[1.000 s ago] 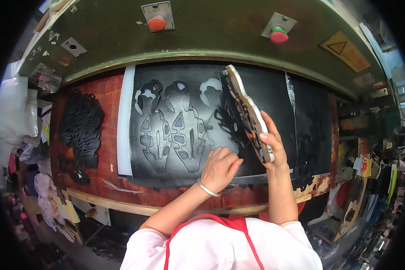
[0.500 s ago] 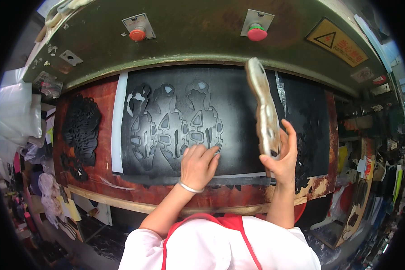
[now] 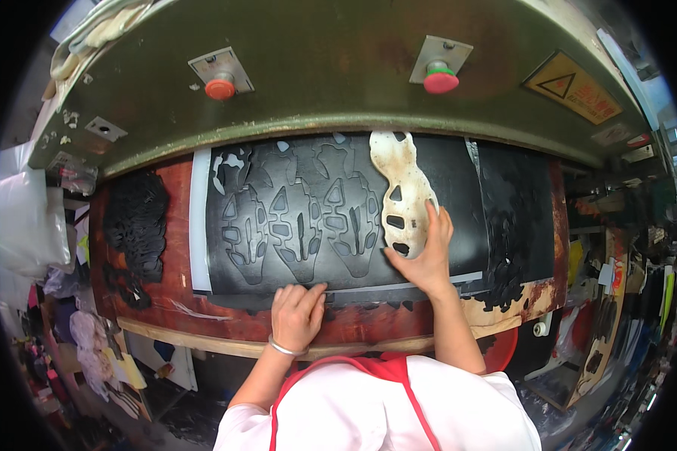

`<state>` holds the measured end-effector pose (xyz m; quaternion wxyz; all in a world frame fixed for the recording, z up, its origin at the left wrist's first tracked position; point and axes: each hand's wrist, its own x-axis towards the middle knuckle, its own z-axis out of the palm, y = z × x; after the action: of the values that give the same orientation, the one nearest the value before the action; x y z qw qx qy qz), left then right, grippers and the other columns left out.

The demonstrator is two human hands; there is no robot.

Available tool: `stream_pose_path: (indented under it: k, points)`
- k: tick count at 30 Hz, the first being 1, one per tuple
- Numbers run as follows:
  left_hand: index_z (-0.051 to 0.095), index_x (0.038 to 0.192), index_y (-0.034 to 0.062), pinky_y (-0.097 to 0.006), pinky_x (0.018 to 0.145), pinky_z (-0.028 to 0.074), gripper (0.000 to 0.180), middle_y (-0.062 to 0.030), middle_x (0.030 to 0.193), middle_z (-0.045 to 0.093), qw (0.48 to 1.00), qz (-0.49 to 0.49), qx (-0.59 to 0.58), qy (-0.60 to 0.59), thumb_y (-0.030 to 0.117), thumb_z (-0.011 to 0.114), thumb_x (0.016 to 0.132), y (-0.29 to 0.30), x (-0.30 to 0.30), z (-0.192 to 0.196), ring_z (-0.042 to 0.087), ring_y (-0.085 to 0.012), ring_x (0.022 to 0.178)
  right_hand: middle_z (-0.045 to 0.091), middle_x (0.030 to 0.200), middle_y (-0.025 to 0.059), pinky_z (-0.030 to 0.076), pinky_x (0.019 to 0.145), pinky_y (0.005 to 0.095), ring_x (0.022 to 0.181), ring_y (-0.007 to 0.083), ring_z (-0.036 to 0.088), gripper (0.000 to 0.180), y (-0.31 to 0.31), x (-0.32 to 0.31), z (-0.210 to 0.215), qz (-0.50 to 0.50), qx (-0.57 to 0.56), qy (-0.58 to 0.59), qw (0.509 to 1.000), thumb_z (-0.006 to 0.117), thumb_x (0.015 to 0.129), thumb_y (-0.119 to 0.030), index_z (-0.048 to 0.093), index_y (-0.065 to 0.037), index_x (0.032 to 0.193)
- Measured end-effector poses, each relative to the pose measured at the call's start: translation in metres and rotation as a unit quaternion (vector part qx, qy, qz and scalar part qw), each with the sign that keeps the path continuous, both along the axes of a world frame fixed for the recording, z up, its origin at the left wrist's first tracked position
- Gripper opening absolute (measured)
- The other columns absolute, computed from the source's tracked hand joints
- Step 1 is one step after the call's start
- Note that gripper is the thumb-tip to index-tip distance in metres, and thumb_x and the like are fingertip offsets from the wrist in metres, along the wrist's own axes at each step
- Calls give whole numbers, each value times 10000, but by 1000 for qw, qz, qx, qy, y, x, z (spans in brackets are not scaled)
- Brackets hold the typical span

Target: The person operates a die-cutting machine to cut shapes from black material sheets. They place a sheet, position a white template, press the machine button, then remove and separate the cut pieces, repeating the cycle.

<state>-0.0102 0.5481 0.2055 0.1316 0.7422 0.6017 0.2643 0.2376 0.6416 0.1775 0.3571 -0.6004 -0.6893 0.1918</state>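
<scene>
My right hand grips the near end of a pale, worn cutting die, shaped like a shoe sole with several openings. The die lies flat over a black sheet, to the right of the cut outlines. Several sole-shaped pieces are cut side by side into that sheet, their lines still marking it. My left hand, a silver bangle at its wrist, rests by the sheet's near edge. Its fingers lie forward with nothing held in them.
A green press beam spans the far side, bearing a red button and a pink-red button. Black cut pieces are piled on the reddish board at left. More black scraps lie at right.
The die, held on edge half a second ago, has swung down flat and moved left beside the cut outlines. My left hand has drawn back off the cut pieces towards the near edge.
</scene>
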Motion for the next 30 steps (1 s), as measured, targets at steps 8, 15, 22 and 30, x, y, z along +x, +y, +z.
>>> stream_pose_path:
  k: [8, 15, 22, 30]
  points:
    - [676, 939, 68, -345, 605, 391, 190, -59, 690, 507, 998, -48, 26, -32, 72, 681, 749, 10, -48, -22, 523, -232, 654, 442, 1280, 243, 351, 1015, 411, 1176, 359, 437, 562, 76, 9, 20, -211, -5, 57, 976, 499, 934, -195, 289, 14, 1412]
    - [668, 884, 41, -348, 591, 423, 132, -67, 670, 520, 993, -51, 108, -22, 67, 673, 755, 92, -57, -43, 536, -230, 637, -18, 1471, 381, 79, 1111, 562, 1373, 519, 38, 919, 204, -34, 86, -215, 251, -138, 934, 472, 903, -500, 16, 74, 1458]
    - [669, 880, 46, -368, 603, 459, 135, -86, 676, 545, 997, -32, 75, 3, 59, 660, 746, 148, -62, -32, 554, -259, 648, -62, 1473, 374, 80, 1102, 574, 1377, 523, -2, 984, 202, -41, 84, -206, 255, -89, 941, 593, 870, -457, -6, 45, 1467]
    - [680, 920, 89, -416, 678, 466, 130, -113, 757, 600, 998, -19, 51, 23, 91, 629, 801, 137, -73, -63, 578, -308, 729, 300, 1411, 326, 269, 1075, 500, 1287, 481, 320, 859, 77, -13, 46, -153, 157, -5, 976, 657, 816, -305, 197, 91, 1423]
